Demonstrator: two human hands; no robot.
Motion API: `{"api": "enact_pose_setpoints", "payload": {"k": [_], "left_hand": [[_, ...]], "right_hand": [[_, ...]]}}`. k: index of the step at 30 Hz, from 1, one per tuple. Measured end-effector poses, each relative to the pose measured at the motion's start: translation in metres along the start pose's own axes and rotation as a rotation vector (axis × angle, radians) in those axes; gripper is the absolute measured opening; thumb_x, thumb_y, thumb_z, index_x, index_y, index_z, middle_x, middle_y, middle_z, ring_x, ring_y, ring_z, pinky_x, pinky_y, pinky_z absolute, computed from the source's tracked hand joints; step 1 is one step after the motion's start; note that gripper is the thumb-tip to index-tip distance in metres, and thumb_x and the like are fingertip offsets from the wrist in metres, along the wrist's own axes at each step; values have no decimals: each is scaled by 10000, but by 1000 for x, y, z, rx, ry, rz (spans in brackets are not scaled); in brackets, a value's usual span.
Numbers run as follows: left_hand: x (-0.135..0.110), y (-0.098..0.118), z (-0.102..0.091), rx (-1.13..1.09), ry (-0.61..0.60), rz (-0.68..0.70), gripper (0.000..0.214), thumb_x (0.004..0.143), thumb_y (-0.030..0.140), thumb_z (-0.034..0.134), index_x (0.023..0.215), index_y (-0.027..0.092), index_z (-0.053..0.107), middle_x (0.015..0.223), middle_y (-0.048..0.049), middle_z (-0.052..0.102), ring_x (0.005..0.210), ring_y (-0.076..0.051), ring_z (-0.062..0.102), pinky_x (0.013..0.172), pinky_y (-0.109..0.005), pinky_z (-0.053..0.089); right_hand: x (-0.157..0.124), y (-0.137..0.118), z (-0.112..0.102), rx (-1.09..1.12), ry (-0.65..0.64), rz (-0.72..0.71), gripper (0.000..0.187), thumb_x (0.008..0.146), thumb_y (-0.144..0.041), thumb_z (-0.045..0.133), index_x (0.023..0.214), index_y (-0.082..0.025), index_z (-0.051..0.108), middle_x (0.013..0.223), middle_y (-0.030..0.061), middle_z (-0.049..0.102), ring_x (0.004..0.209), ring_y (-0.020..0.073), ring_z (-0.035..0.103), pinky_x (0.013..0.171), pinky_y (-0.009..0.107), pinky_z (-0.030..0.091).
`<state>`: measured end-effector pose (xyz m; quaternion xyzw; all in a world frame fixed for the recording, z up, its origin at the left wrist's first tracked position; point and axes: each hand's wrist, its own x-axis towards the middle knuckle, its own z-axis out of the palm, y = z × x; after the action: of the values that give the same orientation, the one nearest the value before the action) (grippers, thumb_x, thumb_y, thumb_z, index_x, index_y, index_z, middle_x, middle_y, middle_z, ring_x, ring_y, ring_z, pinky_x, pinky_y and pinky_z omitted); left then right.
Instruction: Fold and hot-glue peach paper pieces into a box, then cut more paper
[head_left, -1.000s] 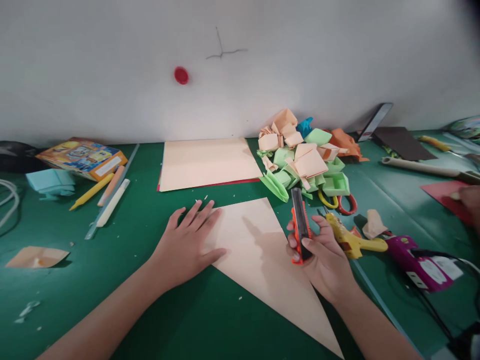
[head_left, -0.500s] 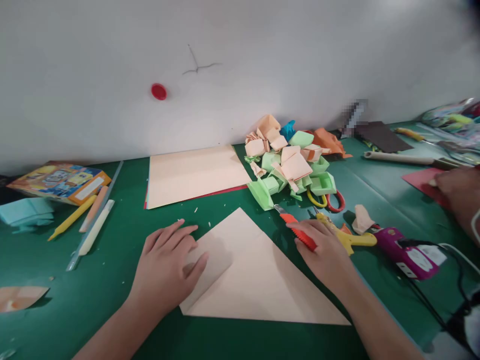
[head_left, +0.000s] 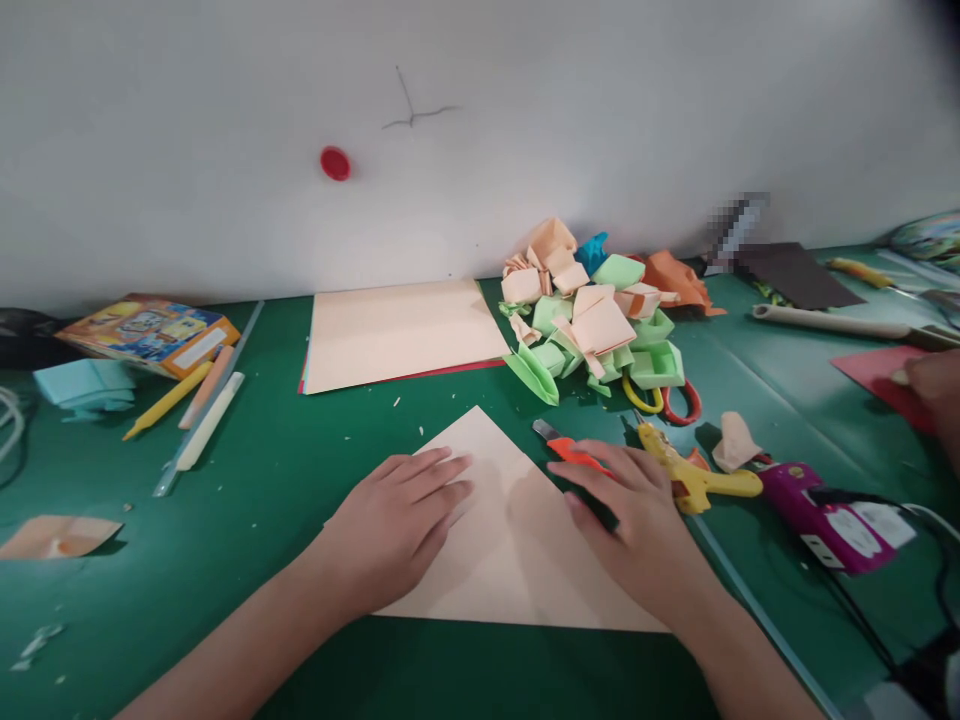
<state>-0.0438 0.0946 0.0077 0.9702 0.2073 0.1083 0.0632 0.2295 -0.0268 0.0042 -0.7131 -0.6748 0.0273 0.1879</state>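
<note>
A peach sheet of paper (head_left: 510, 560), folded to a triangle, lies before me on the green table. My left hand (head_left: 405, 520) rests on its left side, fingers stretched out and slightly spread. Over the paper's right edge is my right hand (head_left: 626, 510), its fingers apart and loosely bent. An orange utility knife (head_left: 581, 456) lies under those fingers, blade toward the upper left; part of its handle is hidden. Just right of that hand is a yellow glue gun (head_left: 701, 475).
Behind are a stack of paper sheets (head_left: 405, 335), a heap of folded paper pieces (head_left: 592, 320) and scissors (head_left: 681, 402). A purple power adapter (head_left: 844, 525) with cables sits right. Crayon-like sticks (head_left: 210, 425) and a box (head_left: 154, 335) lie left. Another person's hand (head_left: 937, 385) touches red paper (head_left: 881, 385).
My right hand has loosened from the utility knife, which now lies on the table, and moved toward the paper. My left hand has slid right over the paper. The view has shifted slightly.
</note>
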Motion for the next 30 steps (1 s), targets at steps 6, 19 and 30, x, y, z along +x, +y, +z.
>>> {"api": "enact_pose_setpoints", "payload": {"k": [6,19,30], "left_hand": [[39,-5,12,-33,-109,24,479,1091,338,320,1510,245,532,1584,-30,525,1500,-235,447,1206,-428,388],[42,-13,27,-1,-105,-8,532,1099,420,309,1603,270,388,1670,-10,394,1584,-235,283,1301,-418,160],[45,-14,24,-31,-183,-13,550,1103,449,273,1608,256,375,1700,-11,321,1603,-249,226,1300,-444,119]], "right_hand": [[-11,-25,5,7,-321,-139,578,977,-276,523,1551,-326,474,1694,26,356,1465,377,355,1139,618,398],[-15,-24,5,32,-443,-146,621,1028,-335,463,1632,-348,318,1741,-14,222,1510,369,306,1170,637,362],[-16,-19,8,21,-416,-167,618,1029,-356,472,1627,-360,319,1749,-21,194,1490,377,310,1159,634,358]]}}
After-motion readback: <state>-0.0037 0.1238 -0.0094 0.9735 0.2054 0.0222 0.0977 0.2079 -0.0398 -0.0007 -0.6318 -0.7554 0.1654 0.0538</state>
